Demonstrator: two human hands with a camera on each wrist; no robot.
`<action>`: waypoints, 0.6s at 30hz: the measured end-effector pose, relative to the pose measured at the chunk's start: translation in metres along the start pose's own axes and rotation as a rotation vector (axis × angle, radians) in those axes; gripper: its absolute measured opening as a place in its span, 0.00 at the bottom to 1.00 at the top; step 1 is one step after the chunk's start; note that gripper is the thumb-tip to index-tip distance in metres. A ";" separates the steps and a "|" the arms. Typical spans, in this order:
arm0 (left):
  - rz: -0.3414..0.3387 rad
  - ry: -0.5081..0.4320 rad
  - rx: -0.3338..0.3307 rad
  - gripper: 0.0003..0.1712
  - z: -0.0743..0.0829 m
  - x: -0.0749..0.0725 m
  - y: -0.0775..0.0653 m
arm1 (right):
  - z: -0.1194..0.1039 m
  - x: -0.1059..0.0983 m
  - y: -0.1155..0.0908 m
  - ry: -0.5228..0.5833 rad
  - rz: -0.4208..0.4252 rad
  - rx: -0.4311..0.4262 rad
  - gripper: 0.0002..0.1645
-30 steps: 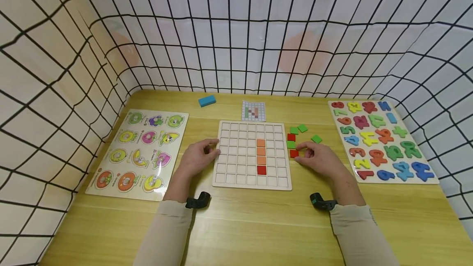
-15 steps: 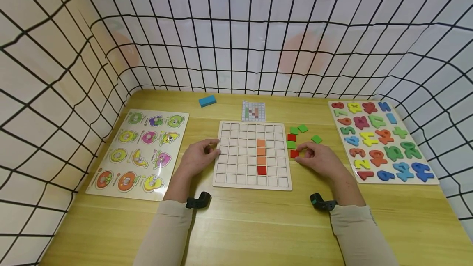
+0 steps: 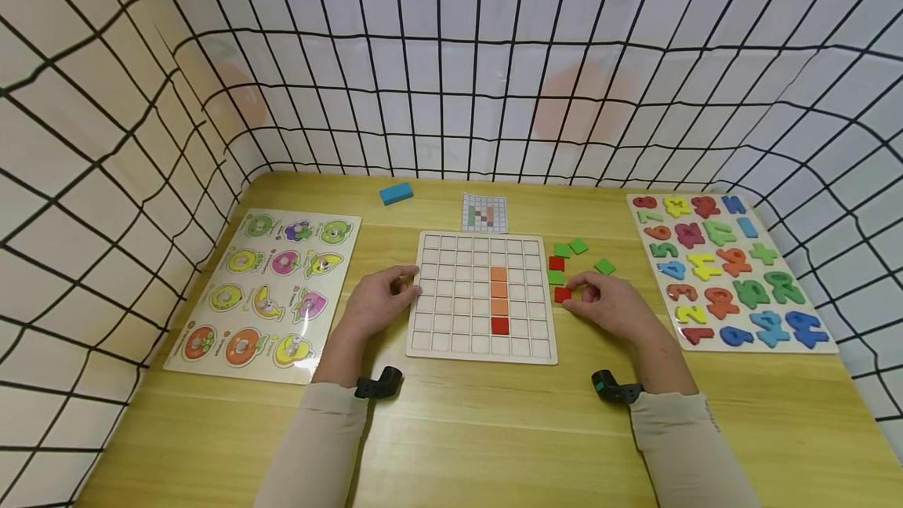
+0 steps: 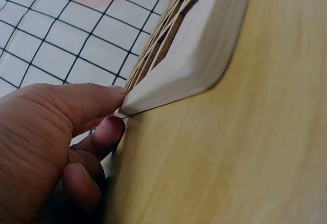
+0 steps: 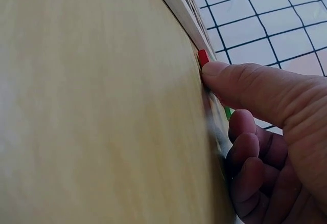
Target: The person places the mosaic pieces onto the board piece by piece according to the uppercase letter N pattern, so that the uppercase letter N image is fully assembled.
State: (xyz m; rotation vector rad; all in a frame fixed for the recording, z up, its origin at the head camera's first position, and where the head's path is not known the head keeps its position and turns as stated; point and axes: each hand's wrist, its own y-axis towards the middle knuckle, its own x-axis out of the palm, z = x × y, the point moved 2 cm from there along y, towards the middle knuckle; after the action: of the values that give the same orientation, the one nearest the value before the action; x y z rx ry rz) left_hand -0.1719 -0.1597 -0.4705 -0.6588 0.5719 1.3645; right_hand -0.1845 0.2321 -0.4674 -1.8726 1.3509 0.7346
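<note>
A pale wooden grid board lies flat on the table, with orange tiles and a red tile in one column. My left hand rests at its left edge. In the left wrist view the left thumb touches the board's rim, and the other fingers curl loosely below. Right of the board, my right hand pinches a loose red tile by thumb and index finger. The right wrist view shows the thumb against this tile; the index fingertip is hidden there.
Several green tiles and another red tile lie right of the board. Behind it are a pattern card and a blue block. A fruit puzzle lies left, a number puzzle right. Black netting surrounds the table.
</note>
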 end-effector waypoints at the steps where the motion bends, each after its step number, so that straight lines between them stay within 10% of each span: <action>1: 0.000 -0.001 0.005 0.23 0.000 0.000 0.000 | 0.000 0.000 0.000 -0.002 0.000 -0.002 0.20; 18: -0.007 -0.006 0.000 0.23 -0.002 0.001 0.001 | -0.018 -0.008 -0.007 -0.056 -0.005 -0.041 0.19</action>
State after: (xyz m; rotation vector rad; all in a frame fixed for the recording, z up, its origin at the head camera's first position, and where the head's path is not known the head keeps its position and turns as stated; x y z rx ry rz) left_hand -0.1723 -0.1602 -0.4722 -0.6561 0.5640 1.3592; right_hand -0.1792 0.2233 -0.4493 -1.8725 1.3054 0.8118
